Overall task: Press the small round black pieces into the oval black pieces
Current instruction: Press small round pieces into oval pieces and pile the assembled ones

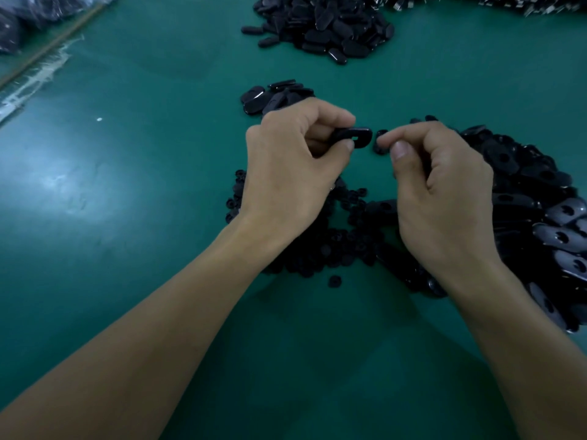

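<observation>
A: Right, left hand (pixel 295 160) first – what is it doing?
B: Fingers curled, thumb and forefinger clamped on one oval black piece (pixel 357 136). Piece held above the green table (pixel 127 192), free end pointing toward the other hand, a pale notch showing at the thumb tip

A: And the right hand (pixel 444 192)?
B: Forefinger and thumb pinched together on a small round black piece (pixel 380 148). Most of it hidden by the fingertips; only dark edges show above and below them

A: Are the two pieces touching?
B: No. Just beside each other, a narrow strip of table between them

A: Stock on the table?
B: Heap of small round pieces (pixel 317 249) under both wrists, one stray (pixel 334 281) at its near edge. Heap of ovals with holes (pixel 540 201) spreads along the right, behind and beside the right hand. A few glossy ovals (pixel 276 96) lie just beyond the left knuckles. Big mound of ovals (pixel 327 27) far back, well apart from the hands

A: Anything else?
B: Plastic bags (pixel 19 20) in the far left corner, contents too dark to tell. A white speck (pixel 99 119) on the table to the left
</observation>
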A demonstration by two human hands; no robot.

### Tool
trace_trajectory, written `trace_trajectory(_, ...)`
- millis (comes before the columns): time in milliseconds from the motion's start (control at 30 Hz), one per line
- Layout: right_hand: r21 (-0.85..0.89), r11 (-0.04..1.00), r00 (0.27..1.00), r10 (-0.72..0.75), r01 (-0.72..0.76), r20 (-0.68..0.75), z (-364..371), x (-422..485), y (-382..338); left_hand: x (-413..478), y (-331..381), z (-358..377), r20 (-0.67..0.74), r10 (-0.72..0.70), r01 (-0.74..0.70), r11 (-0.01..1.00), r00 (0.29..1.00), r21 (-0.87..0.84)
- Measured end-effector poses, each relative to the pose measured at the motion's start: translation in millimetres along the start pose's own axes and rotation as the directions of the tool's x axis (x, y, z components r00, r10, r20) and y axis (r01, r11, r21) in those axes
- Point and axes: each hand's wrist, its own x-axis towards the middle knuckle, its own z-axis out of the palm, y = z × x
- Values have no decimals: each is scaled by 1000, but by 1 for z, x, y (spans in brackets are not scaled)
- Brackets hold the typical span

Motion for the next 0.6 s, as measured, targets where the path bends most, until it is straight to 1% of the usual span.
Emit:
trace_trajectory(200,16,1000,1000,8,-8,-9,0,0,-1,1,0,0,16,-15,16,999,1000,-31)
trace_trajectory(333,-7,999,997,50,-50,62,0,0,2,0,-1,0,19,-5,5,1000,1000,-6)
trace_trajectory(433,-73,995,991,73,-65,110,0,0,3,0,-1,0,22,-4,4,1000,1000,3)
trace_trajectory(500,-90,993,990,83,-73,116,0,1,4,0,-1,-1,23,-5,5,1000,1000,0)
trace_trajectory(600,-50,995,991,88,-84,103,-1,2,4,0,-1,0,26,-1,1,1000,1000,-2)
